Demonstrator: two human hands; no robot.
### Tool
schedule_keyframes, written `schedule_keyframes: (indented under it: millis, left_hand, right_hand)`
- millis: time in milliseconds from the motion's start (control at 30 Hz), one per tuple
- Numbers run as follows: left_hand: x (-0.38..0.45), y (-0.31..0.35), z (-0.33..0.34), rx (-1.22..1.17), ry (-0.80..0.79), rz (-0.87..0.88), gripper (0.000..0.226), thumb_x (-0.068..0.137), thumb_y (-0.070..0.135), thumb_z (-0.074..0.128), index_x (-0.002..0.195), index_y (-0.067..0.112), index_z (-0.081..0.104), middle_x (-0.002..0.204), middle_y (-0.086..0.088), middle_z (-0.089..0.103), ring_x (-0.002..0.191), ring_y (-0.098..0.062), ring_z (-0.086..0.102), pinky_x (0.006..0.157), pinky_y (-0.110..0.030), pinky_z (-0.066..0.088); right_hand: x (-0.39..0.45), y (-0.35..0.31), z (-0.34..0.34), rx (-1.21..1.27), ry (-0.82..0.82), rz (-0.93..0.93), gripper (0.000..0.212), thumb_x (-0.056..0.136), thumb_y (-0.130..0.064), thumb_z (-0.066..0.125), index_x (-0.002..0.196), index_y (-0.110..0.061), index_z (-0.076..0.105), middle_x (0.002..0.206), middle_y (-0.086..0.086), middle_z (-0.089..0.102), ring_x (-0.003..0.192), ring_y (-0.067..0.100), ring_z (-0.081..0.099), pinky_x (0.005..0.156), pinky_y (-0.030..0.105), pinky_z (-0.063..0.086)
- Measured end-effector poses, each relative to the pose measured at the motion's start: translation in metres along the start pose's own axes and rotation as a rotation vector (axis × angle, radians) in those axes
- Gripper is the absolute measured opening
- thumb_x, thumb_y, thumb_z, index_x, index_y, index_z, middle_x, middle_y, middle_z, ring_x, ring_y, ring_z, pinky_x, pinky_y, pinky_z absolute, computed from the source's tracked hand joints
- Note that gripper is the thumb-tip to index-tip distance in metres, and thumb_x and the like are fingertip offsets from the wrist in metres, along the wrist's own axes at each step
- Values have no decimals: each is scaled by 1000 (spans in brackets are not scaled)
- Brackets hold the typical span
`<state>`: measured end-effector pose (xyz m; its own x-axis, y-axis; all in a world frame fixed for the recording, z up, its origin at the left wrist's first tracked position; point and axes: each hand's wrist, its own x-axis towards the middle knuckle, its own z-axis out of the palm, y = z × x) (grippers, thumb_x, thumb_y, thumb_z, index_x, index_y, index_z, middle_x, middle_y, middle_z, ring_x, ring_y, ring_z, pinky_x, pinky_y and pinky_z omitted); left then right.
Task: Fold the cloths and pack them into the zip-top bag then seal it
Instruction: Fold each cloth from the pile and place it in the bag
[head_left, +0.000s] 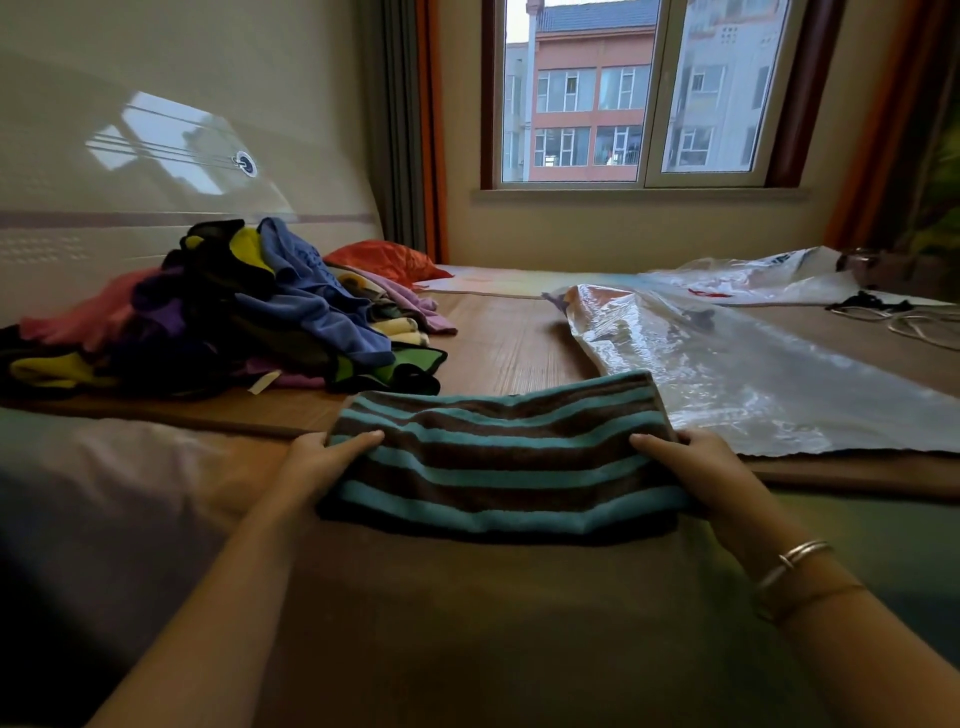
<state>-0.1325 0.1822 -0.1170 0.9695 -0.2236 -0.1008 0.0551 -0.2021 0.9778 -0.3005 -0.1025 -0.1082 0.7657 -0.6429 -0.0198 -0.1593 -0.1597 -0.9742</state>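
The left hand (332, 457) and right hand (691, 467) each gripped an end of the striped cloth (504, 457), partly folded on the bed (467, 623); the cloth pile (234, 317) waited unfolded, the zip-top bag (737, 374) seemingly empty.

Beside the striped towel (506, 457), the clear bag (753, 374) runs off the right edge; its zip closure cannot be made out
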Motion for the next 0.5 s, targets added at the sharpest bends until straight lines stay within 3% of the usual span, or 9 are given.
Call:
schedule_keyframes:
  millis: [200, 300, 400, 500]
  left_hand:
    - [-11, 26, 9, -226, 6, 91, 38, 81, 28, 71, 112, 10, 57, 106, -12, 63, 92, -26, 62, 74, -35, 52]
    - [-24, 44, 30, -206, -52, 216, 40, 79, 31, 73, 113, 14, 60, 106, -9, 66, 94, -24, 64, 82, -38, 54]
    - [-47, 54, 74, -76, -179, 372, 20, 81, 23, 72, 99, 23, 63, 96, 0, 68, 86, -13, 64, 74, -27, 54]
    - [-70, 47, 125, 260, -157, 673, 8, 85, 23, 68, 89, 28, 63, 88, 12, 59, 81, -3, 57, 70, -17, 47]
  right_hand:
    - [-11, -1, 2, 237, -124, 103, 16, 89, -14, 62, 103, -7, 60, 100, 17, 68, 94, 32, 65, 84, 43, 53]
    - [-18, 0, 4, 315, -194, 107, 15, 91, -14, 57, 105, -9, 59, 100, 16, 69, 92, 31, 66, 76, 39, 55]
    - [-23, 0, 4, 395, -231, 99, 14, 94, -14, 51, 104, -8, 59, 95, 14, 70, 83, 27, 67, 67, 35, 57]
    - [-24, 0, 3, 479, -257, 121, 16, 96, -16, 46, 100, -8, 60, 82, 12, 71, 72, 24, 67, 58, 31, 58]
